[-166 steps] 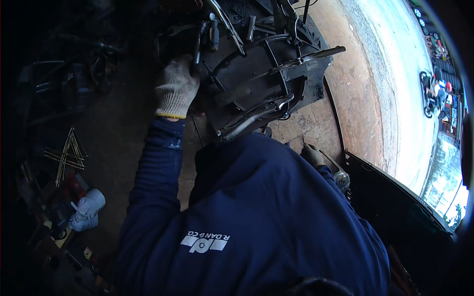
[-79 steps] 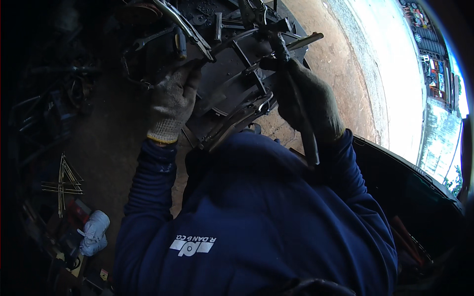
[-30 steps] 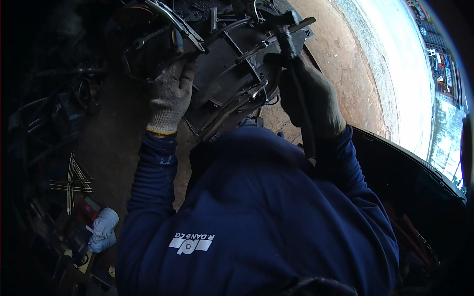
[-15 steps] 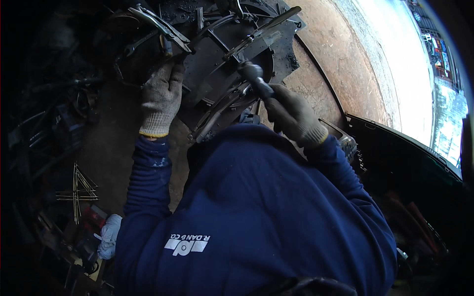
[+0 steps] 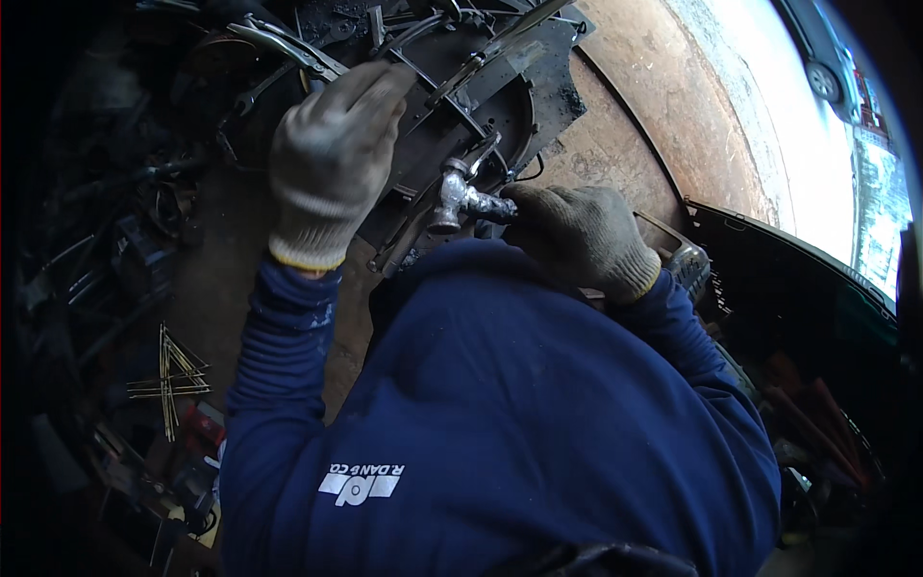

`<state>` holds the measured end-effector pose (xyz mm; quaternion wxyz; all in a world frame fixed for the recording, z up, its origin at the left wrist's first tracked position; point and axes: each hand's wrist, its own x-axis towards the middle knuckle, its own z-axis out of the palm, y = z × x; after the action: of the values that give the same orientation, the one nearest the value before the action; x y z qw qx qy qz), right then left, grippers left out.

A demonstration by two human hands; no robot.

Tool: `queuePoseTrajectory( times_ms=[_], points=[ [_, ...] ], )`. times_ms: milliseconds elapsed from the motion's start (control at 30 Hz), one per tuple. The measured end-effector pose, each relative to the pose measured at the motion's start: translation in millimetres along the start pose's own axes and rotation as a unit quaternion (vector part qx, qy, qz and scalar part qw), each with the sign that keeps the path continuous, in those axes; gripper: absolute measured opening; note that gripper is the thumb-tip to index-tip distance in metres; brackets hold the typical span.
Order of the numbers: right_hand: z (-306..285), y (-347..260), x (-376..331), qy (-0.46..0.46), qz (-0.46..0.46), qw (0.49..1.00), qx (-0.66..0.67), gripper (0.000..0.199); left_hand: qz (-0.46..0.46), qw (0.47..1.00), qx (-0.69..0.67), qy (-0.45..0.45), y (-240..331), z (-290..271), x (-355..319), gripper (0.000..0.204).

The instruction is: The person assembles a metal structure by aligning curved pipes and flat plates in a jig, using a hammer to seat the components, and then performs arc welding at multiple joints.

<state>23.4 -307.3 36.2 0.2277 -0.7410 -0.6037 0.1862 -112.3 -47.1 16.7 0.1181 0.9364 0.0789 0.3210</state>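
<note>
My right hand [image 5: 586, 236], in a knitted work glove, is wrapped round the handle of a metal hammer [image 5: 454, 197]. The hammer head is held in front of my body, above the near edge of a dark metal plate assembly [image 5: 519, 120] with curved bars on it. My left hand [image 5: 336, 159], also gloved, is raised beside the plate's left side. Its fingers stretch up and to the right, slightly blurred, and I see nothing in them. Just beyond it, locking pliers [image 5: 288, 46] and a wrench [image 5: 252, 96] lie among dark metal parts.
Thin rods [image 5: 168, 380] lie crossed on the floor at the left, near cluttered dark parts. At the right are a long dark bar [image 5: 630, 125], an open dark case [image 5: 788, 264] and a grey power-tool-like object [image 5: 687, 264]. Outside, a car [image 5: 822, 67] shows at upper right.
My left hand has risen off the dark parts and moved right. The hammer has swung back toward my body and turned its head, with my right hand still round the handle.
</note>
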Motion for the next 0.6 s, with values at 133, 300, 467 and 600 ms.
queuePoseTrajectory(
  times_ms=[133, 300, 467, 600],
  points=[
    [2, 7, -5, 0.022, -0.005, 0.999, -0.025, 0.045, -0.013, 0.994, 0.051, -0.098, 3, 5, 20, 0.018],
    [10, 20, -11, 0.019, -0.012, 1.0, -0.015, 0.045, 0.001, 0.985, 0.037, -0.167, -11, 3, 32, 0.024],
    [8, 28, -11, 0.023, -0.005, 1.0, 0.001, 0.045, -0.051, 0.978, -0.022, -0.2, -9, 2, 39, 0.027],
    [3, 27, -6, 0.019, -0.005, 1.0, 0.0, 0.045, -0.031, 0.976, 0.011, -0.214, -8, 2, 42, 0.025]
  ],
)
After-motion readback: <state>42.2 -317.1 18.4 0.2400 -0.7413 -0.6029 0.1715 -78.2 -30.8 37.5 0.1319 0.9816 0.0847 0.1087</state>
